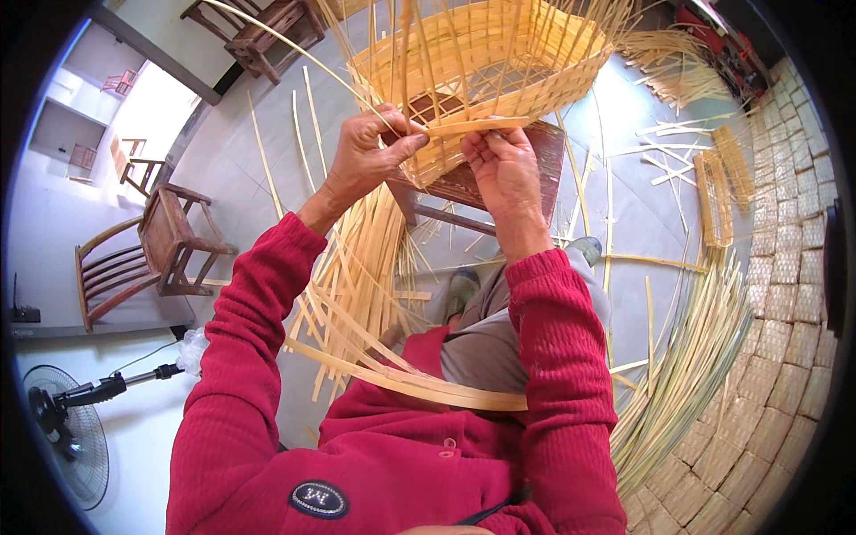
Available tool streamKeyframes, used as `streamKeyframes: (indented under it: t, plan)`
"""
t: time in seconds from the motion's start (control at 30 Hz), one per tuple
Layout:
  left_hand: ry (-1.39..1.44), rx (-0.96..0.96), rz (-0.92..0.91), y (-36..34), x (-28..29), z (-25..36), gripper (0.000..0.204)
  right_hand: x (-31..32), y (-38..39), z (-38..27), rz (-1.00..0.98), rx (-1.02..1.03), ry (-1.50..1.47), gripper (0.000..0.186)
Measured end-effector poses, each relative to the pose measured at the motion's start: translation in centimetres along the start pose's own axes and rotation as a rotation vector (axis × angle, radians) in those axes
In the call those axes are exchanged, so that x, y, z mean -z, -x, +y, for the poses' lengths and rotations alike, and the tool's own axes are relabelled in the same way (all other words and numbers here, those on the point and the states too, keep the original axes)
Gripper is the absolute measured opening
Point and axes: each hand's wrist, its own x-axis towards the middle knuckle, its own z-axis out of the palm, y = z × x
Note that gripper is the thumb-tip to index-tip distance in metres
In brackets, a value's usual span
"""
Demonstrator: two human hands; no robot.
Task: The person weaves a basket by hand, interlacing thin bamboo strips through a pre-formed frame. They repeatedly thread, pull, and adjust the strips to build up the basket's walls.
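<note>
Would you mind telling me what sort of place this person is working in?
Probably a small home workshop for bamboo weaving. Both hands work a strip into a half-woven basket, loose bamboo strips lie across the floor, and finished woven mats are stacked along the right side.

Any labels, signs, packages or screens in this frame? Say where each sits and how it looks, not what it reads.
Badge: on the chest of the red top, bottom centre; a dark oval patch with a pale rim and a pale mark inside.
No packages, signs or screens can be made out. A small dark thing sits on the ledge at far left, too small to tell what it is.
</note>
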Motion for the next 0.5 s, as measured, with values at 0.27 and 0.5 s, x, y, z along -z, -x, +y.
streamKeyframes:
  t: [0.27,0.5]
  plan:
    - [0.074,0.019,-0.018,0.2,0.4,-0.2,0.008,-1.6,-0.1,-1.4,-0.352,0.014,0.24,0.031]
    - [0.09,-0.014,-0.012,0.0,0.4,-0.1,0.01,-3.0,0.9,-2.3,-0.511,0.117,0.587,0.03]
